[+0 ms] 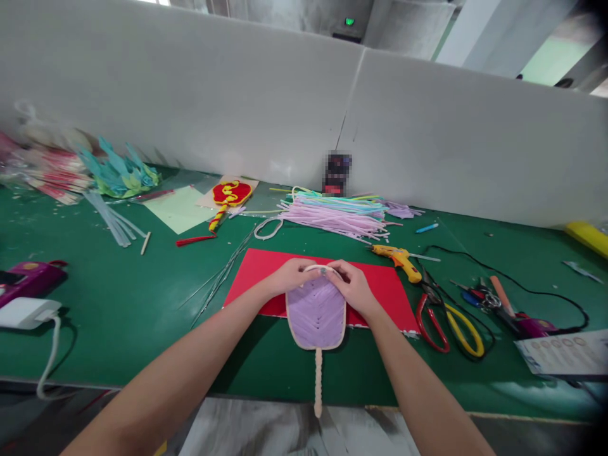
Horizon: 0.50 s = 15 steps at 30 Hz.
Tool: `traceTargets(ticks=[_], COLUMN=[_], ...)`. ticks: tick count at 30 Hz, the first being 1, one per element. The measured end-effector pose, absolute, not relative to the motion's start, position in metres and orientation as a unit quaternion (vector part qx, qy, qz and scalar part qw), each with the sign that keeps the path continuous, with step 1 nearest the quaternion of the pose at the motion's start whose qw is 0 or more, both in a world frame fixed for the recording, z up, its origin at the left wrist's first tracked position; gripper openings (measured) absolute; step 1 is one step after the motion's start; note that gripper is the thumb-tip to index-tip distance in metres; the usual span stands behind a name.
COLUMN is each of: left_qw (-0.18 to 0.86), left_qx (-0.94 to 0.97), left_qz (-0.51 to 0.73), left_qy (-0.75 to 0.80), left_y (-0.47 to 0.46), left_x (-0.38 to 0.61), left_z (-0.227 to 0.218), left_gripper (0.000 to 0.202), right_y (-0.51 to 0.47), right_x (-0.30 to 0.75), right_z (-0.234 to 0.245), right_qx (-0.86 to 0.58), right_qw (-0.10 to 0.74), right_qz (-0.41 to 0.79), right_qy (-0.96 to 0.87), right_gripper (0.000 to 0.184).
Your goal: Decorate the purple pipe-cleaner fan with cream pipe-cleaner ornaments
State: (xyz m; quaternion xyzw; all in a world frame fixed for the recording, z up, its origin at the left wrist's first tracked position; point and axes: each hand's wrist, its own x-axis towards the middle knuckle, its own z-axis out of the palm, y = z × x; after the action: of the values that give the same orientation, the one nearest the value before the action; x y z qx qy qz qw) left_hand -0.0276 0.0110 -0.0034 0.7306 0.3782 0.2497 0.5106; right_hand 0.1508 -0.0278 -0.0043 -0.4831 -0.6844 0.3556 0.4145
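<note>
A lilac hand fan (pixel 317 316) with a cream edge lies over a red sheet (pixel 384 288); its pale wrapped handle (pixel 318 383) points toward me and reaches past the table edge. My left hand (pixel 297 277) pinches the fan's upper left rim. On the opposite side of the rim, my right hand (pixel 350 285) is closed with its fingertips near the top middle. A small greyish spot shows between the two hands at the rim; I cannot make out what it is.
Right of the red sheet lie a yellow glue gun (pixel 399 258) and pliers (pixel 449 320) with red and yellow handles. Behind are pastel pipe cleaners (pixel 337 215) and a red-and-yellow fan (pixel 230 195). Thin wires (pixel 221 275) lie left. A white charger (pixel 28 313) sits near the left edge.
</note>
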Motion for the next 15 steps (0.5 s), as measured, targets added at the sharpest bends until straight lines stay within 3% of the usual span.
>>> traceTargets(ticks=[9, 15], left_qw=[0.567, 0.572], left_qx=[0.641, 0.63], left_qz=[0.285, 0.276], left_qy=[0.432, 0.448], left_y=[0.0114, 0.0127], left_x=[-0.0244, -0.0245], left_z=[-0.0038, -0.0062], left_gripper=[0.057, 0.059], right_y=[-0.0267, -0.0279], right_x=[0.149, 0.1487], right_z=[-0.0048, -0.0034], right_qx=[-0.489, -0.485], right_qw=[0.414, 0.415], right_qz=[0.353, 0.355], right_qy=[-0.681, -0.683], right_gripper=[0.021, 0.021])
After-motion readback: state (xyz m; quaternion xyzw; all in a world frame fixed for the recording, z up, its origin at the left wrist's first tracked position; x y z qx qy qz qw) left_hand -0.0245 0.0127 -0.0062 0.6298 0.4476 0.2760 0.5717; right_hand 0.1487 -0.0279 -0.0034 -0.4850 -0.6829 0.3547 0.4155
